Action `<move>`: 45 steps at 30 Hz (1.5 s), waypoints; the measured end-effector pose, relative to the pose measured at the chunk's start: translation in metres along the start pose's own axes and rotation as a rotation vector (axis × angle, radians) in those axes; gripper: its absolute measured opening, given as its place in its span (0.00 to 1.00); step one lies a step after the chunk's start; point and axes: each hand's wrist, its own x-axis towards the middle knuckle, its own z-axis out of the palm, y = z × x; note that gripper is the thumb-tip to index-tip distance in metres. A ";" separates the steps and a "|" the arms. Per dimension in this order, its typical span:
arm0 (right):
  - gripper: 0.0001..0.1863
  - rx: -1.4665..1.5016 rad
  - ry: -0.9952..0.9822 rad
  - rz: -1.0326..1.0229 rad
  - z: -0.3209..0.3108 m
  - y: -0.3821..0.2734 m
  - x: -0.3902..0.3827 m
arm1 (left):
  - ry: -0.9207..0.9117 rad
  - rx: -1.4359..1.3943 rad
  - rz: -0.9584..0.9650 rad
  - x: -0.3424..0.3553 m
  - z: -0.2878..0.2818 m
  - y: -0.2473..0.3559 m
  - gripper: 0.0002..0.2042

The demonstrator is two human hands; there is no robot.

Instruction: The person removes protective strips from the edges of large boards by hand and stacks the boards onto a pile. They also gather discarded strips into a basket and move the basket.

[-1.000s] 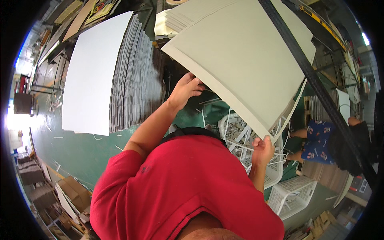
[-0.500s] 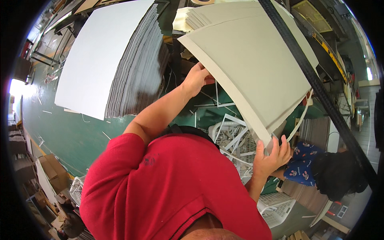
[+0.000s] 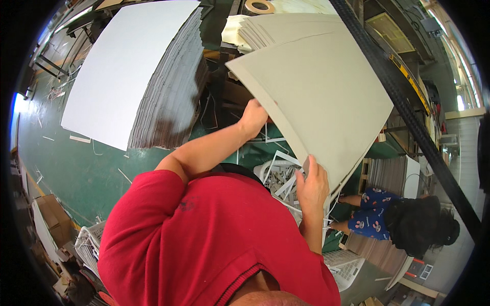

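A stack of large beige cardboard sheets (image 3: 326, 92) slants across the bench in front of me. My left hand (image 3: 253, 118) grips its near edge toward the left corner, with fingers partly hidden beneath the board. My right hand (image 3: 312, 186) is at the same edge, close to the near right corner. Its fingers point upward, and a small grey piece shows between thumb and forefinger, too small to name. Below the edge, between my arms, stands a white basket (image 3: 263, 171) filled with pale cut strips.
A tall stack of white-topped boards (image 3: 120, 71) stands to the left. A tape roll (image 3: 259, 6) lies at the back. A black strap (image 3: 403, 109) crosses the view at right. Another person in blue patterned shorts (image 3: 375, 214) bends at the right. White crates (image 3: 347, 268) sit on the green floor.
My right hand has moved leftward and slightly up along the sheets' near edge, closer to my left hand. My left hand keeps its hold. The view has shifted a little.
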 end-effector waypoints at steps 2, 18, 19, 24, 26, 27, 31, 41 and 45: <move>0.26 0.008 0.108 -0.003 0.005 0.006 -0.001 | -0.067 -0.148 0.081 -0.016 -0.003 -0.022 0.10; 0.14 -0.101 0.501 -0.148 -0.078 0.003 0.043 | -0.142 0.148 -0.115 -0.054 -0.010 -0.044 0.10; 0.15 -0.138 0.519 -0.189 -0.085 -0.001 0.045 | -0.148 0.163 -0.118 -0.051 -0.011 -0.048 0.10; 0.21 -0.223 0.465 -0.331 -0.103 -0.030 0.052 | -0.085 -0.119 -0.088 -0.049 -0.004 -0.040 0.11; 0.21 -0.261 0.415 -0.317 -0.109 -0.031 0.053 | -0.084 -0.236 0.014 -0.046 -0.006 -0.028 0.11; 0.20 -0.284 0.478 -0.325 -0.109 -0.029 0.057 | -0.118 -0.163 0.008 -0.043 -0.008 -0.027 0.11; 0.10 -0.327 0.535 -0.403 -0.100 -0.023 0.084 | -0.139 0.027 -0.061 -0.038 -0.010 -0.053 0.13; 0.11 -0.276 0.477 -0.119 -0.118 0.024 0.083 | -0.235 0.010 0.175 -0.047 -0.008 -0.056 0.12; 0.09 -0.303 0.614 -0.320 -0.140 0.009 0.082 | -0.224 0.068 0.254 -0.060 0.006 -0.042 0.13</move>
